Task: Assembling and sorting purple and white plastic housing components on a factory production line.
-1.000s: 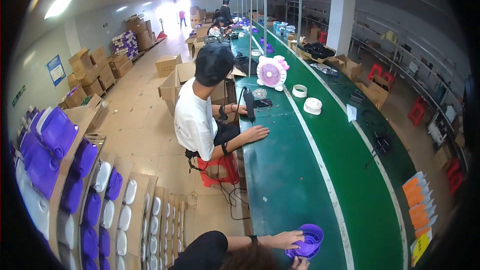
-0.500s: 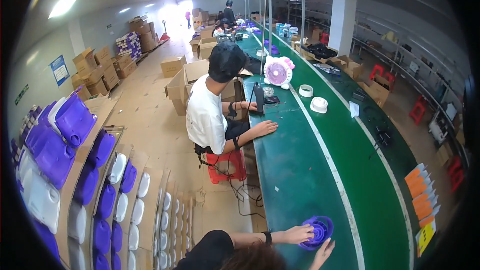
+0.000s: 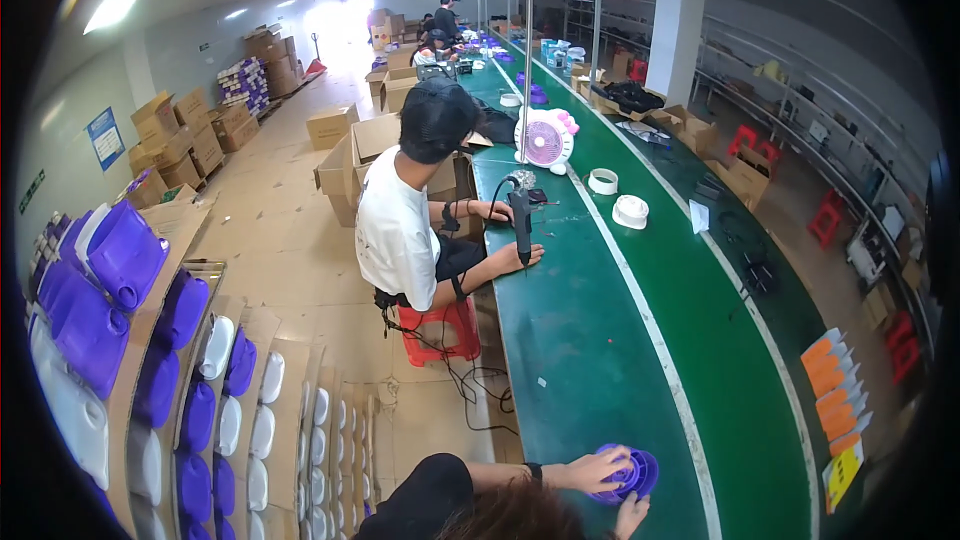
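Observation:
A purple round plastic part (image 3: 645,474), bowl-like with a ringed inside, lies at the near edge of the green workbench (image 3: 560,370). Reaching in from the left, my left hand (image 3: 590,470) has its fingers bent over the rim and into the part. On the near right side, my right hand (image 3: 631,517) meets the rim with its fingertips. Both hands are closed on the part; its underside is hidden.
A seated co-worker (image 3: 395,230) is at the bench's left edge, with a black gun-shaped tool (image 3: 520,225) by their hands. Farther along stand a white-and-pink fan (image 3: 546,140) and white rings (image 3: 603,181). Racks of purple and white shells (image 3: 120,250) line the left.
My right hand has come in from beside the purple part onto its rim. My left hand stays on it. The co-worker's black tool has shifted downward, and the view has turned slightly.

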`<act>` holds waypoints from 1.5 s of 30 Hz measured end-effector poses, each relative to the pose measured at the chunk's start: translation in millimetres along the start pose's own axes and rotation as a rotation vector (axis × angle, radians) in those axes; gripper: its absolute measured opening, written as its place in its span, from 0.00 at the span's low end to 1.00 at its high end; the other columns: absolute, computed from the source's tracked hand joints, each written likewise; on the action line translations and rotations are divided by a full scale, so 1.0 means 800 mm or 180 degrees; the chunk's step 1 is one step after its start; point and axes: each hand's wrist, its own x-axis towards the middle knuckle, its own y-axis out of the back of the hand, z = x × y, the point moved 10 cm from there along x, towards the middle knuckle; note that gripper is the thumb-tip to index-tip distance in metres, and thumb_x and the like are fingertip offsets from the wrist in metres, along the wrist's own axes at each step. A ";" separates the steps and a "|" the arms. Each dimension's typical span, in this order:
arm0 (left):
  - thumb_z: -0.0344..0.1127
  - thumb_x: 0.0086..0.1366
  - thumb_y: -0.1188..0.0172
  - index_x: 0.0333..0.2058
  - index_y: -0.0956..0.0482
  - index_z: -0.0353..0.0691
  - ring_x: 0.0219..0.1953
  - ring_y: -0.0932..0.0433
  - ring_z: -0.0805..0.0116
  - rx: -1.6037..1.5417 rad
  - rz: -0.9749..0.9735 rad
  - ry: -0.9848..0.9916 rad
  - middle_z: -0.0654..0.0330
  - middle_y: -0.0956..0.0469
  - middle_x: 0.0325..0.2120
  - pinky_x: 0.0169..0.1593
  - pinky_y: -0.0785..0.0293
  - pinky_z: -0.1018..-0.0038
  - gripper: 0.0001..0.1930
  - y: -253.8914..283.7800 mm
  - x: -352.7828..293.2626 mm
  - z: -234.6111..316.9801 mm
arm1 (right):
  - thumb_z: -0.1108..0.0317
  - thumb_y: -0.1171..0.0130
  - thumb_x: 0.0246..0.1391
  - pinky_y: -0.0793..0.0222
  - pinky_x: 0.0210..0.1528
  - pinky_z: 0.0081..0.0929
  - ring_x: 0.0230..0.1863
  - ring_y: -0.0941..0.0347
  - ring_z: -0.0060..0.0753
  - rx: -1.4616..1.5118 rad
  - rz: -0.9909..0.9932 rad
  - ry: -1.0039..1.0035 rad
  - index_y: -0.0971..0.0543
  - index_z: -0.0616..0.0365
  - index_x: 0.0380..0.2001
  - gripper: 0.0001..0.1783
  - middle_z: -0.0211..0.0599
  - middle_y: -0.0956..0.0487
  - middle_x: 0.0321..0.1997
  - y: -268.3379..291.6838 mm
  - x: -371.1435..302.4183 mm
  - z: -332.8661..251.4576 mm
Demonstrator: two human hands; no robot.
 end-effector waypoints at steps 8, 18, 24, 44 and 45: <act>0.27 0.51 0.51 0.49 0.41 0.25 0.49 0.38 0.44 -0.0017 0.0489 0.0795 0.39 0.38 0.47 0.52 0.39 0.60 0.25 -0.029 0.010 -0.096 | 0.66 0.51 0.50 0.36 0.35 0.39 0.30 0.30 0.55 -0.0429 0.0426 0.0283 0.30 0.73 0.36 0.17 0.60 0.27 0.32 -0.003 0.012 -0.002; 0.24 0.52 0.58 0.48 0.39 0.26 0.47 0.33 0.45 -0.0312 0.0274 0.1006 0.38 0.34 0.44 0.52 0.37 0.63 0.22 -0.019 0.019 -0.097 | 0.65 0.52 0.51 0.39 0.27 0.42 0.23 0.33 0.58 -0.0150 0.0429 0.0486 0.29 0.72 0.28 0.16 0.59 0.29 0.21 0.000 0.014 -0.027; 0.23 0.52 0.58 0.47 0.38 0.24 0.49 0.35 0.46 -0.0032 0.0222 0.1009 0.38 0.34 0.45 0.53 0.38 0.65 0.21 -0.021 0.028 -0.099 | 0.63 0.54 0.52 0.40 0.25 0.42 0.20 0.34 0.58 -0.0230 0.0425 0.0452 0.29 0.72 0.25 0.17 0.58 0.30 0.18 -0.003 0.018 -0.021; 0.28 0.55 0.57 0.47 0.38 0.24 0.46 0.33 0.45 0.0003 -0.0080 0.1058 0.38 0.32 0.42 0.50 0.36 0.62 0.20 -0.032 0.021 -0.108 | 0.63 0.51 0.53 0.39 0.27 0.42 0.21 0.34 0.51 -0.0303 0.0245 0.0209 0.28 0.69 0.33 0.16 0.54 0.29 0.22 -0.015 0.020 0.026; 0.29 0.56 0.57 0.47 0.38 0.24 0.46 0.33 0.45 -0.0026 -0.0049 0.1074 0.38 0.32 0.42 0.50 0.36 0.62 0.20 -0.028 0.021 -0.106 | 0.61 0.52 0.53 0.38 0.28 0.41 0.22 0.32 0.51 -0.0227 0.0245 0.0196 0.28 0.69 0.33 0.17 0.56 0.28 0.22 -0.012 0.019 0.016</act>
